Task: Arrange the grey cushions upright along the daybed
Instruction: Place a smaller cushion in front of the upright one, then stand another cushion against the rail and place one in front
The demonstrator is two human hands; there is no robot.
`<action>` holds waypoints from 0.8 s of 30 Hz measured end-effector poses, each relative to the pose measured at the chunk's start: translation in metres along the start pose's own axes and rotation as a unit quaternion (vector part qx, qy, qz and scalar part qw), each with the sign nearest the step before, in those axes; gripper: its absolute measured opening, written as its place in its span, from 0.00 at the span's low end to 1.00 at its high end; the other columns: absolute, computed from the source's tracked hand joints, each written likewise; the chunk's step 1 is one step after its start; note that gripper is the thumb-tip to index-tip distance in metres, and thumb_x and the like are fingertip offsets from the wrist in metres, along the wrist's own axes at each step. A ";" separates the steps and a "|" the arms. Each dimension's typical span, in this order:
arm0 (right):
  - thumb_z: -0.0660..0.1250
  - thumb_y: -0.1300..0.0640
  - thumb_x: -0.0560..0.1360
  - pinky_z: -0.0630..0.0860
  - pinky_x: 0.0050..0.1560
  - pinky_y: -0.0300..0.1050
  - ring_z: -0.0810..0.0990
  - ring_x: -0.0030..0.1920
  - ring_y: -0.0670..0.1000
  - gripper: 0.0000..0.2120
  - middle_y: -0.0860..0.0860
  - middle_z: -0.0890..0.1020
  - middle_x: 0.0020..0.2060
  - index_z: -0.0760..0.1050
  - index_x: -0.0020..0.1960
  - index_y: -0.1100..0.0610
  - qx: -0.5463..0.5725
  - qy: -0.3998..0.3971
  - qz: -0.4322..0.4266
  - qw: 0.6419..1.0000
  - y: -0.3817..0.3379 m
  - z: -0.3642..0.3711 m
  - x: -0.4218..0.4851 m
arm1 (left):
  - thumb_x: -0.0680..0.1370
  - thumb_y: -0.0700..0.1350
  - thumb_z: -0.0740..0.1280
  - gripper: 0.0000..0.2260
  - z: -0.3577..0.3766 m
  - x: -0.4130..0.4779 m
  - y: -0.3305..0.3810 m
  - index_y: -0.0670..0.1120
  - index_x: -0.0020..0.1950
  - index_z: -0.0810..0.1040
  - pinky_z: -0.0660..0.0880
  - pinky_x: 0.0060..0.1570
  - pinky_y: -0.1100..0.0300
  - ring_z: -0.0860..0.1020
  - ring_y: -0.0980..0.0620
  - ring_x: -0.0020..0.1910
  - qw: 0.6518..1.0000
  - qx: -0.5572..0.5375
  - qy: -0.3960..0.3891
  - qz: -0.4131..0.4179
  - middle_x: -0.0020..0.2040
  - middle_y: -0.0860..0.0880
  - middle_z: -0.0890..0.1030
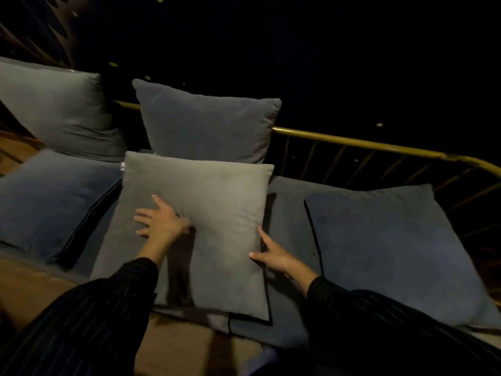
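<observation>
as our left hand (162, 221) presses flat, fingers (156, 200) spread, on the grey cushion (217, 202) lying on the daybed (290, 213), our right hand (273, 256) meets its right edge, and we cannot tell its grasp; bare seat lies just beside.

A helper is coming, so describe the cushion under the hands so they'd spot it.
Find the daybed's yellow rail. In front of the upright cushion leaning on it is the middle cushion, under the left hand. It is the palest grey; its neighbours look darker.
</observation>
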State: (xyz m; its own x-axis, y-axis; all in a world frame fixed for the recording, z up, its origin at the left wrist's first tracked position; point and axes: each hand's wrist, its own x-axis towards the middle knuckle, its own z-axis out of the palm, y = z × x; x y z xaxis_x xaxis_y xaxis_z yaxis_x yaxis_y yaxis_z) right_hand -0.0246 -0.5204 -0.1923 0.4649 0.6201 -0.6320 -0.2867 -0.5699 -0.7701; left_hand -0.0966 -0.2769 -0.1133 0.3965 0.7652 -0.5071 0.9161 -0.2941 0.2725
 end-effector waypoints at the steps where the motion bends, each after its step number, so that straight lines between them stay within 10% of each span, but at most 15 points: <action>1: 0.68 0.59 0.77 0.61 0.73 0.45 0.60 0.76 0.53 0.40 0.55 0.58 0.78 0.46 0.79 0.52 -0.001 0.011 0.010 1.000 0.004 -0.009 -0.003 | 0.75 0.47 0.73 0.45 0.011 -0.009 0.017 0.43 0.81 0.46 0.48 0.74 0.32 0.44 0.31 0.79 0.998 0.008 0.051 0.039 0.80 0.32 0.45; 4: 0.68 0.59 0.77 0.65 0.71 0.48 0.64 0.75 0.55 0.37 0.59 0.63 0.75 0.52 0.79 0.53 0.015 0.064 0.044 0.997 0.025 -0.045 -0.013 | 0.73 0.42 0.71 0.29 0.065 -0.046 0.073 0.40 0.73 0.67 0.55 0.73 0.36 0.61 0.34 0.75 0.966 0.065 0.126 0.216 0.73 0.35 0.65; 9: 0.69 0.60 0.76 0.71 0.58 0.43 0.73 0.66 0.55 0.32 0.60 0.73 0.69 0.61 0.76 0.60 0.040 0.190 0.087 0.977 0.072 -0.143 -0.045 | 0.75 0.40 0.69 0.26 0.175 -0.094 0.161 0.39 0.73 0.69 0.66 0.71 0.50 0.70 0.35 0.69 0.945 0.031 -0.087 0.313 0.69 0.35 0.71; 16: 0.69 0.56 0.76 0.69 0.68 0.51 0.73 0.68 0.60 0.26 0.60 0.75 0.68 0.68 0.71 0.63 -0.071 0.329 0.134 0.932 0.137 -0.303 -0.088 | 0.80 0.48 0.67 0.29 0.295 -0.116 0.247 0.36 0.76 0.63 0.68 0.69 0.51 0.69 0.37 0.72 0.946 0.001 -0.252 0.207 0.74 0.36 0.68; 24: 0.68 0.40 0.72 0.58 0.69 0.64 0.61 0.72 0.63 0.32 0.55 0.64 0.71 0.64 0.72 0.48 -0.143 0.378 0.194 0.894 0.182 -0.409 -0.072 | 0.76 0.59 0.69 0.40 0.378 -0.101 0.283 0.40 0.79 0.56 0.60 0.75 0.46 0.60 0.35 0.77 0.978 -0.053 -0.188 0.073 0.78 0.36 0.62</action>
State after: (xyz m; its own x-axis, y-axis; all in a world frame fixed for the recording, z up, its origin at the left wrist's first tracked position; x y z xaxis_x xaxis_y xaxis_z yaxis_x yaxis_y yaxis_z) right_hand 0.2326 -0.8895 -0.2516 0.8409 -0.1348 -0.5241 -0.3743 -0.8444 -0.3834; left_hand 0.1457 -0.6537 -0.2941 0.5349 0.4488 -0.7159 0.8446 -0.3090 0.4373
